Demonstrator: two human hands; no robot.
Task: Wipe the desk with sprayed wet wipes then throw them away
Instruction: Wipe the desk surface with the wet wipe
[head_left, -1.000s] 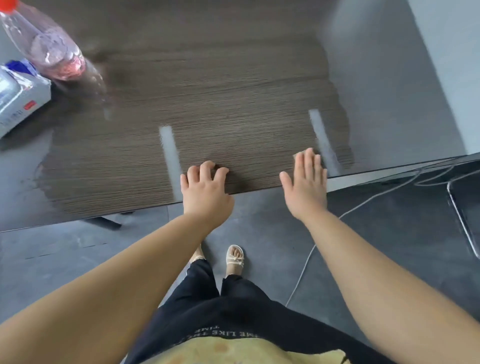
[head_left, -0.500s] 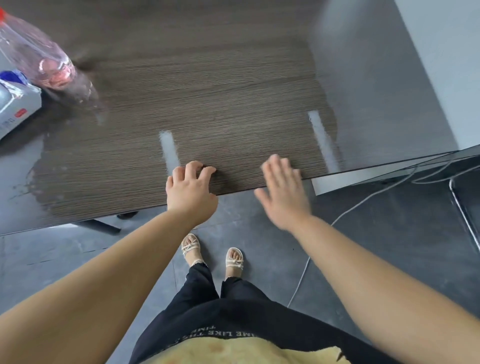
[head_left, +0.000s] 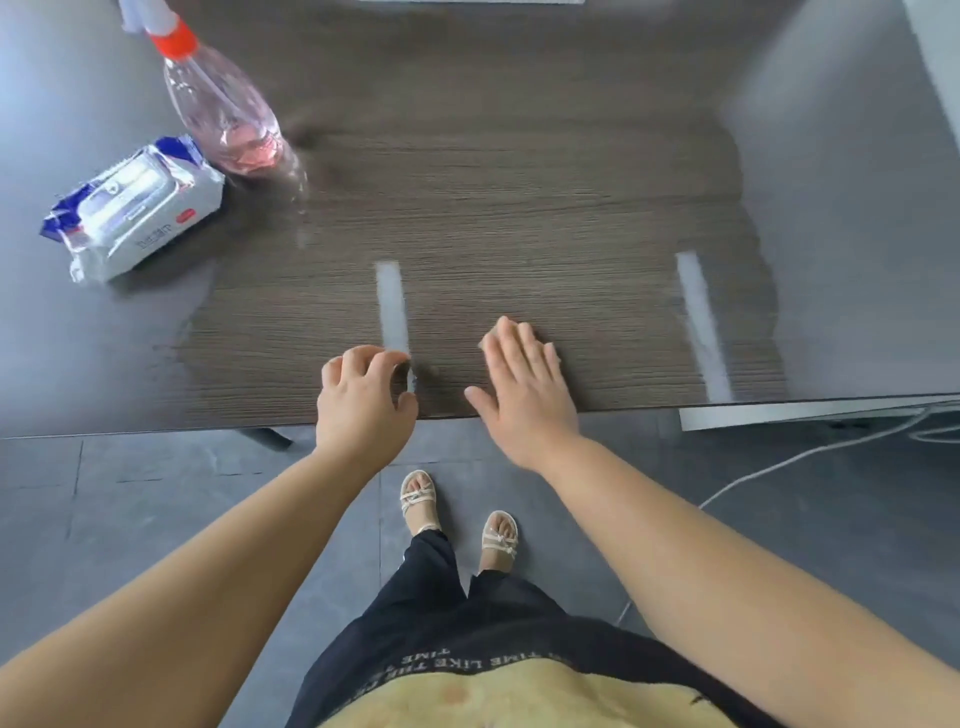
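Right now we stand at the near edge of the worktop (head_left: 519, 182), a dark wood-grain surface with glare washing over its left and right sides. Our left-hand grip (head_left: 363, 400) sits over the front edge with the fingers loosely curled, fingertips (head_left: 387, 358) down near the surface and the thumb tucked towards them; it holds nothing that we can see. Our right-hand grip (head_left: 524, 384) lies just beside it, apart from it, palm down with the fingers straight and close together, flat on the wood near the edge. Whether anything lies under that palm we cannot tell.

The pack of wet wipes (head_left: 135, 208) rests on the far left of the worktop, well apart from both hands, white with blue ends, its flap facing up. Just behind it, on its right, stands the spray bottle (head_left: 223, 114), clear with pinkish liquid in it and an orange-red collar under the nozzle. Its base is very close to the pack's corner, though we cannot tell if they touch.

Two pale strips show on the wood: one (head_left: 392, 306) just beyond our left fingers, the other (head_left: 701, 322) further right. Below the edge we see grey floor (head_left: 156, 493), our sandalled feet (head_left: 421, 499) and a white cable (head_left: 779, 462) running off to the right.
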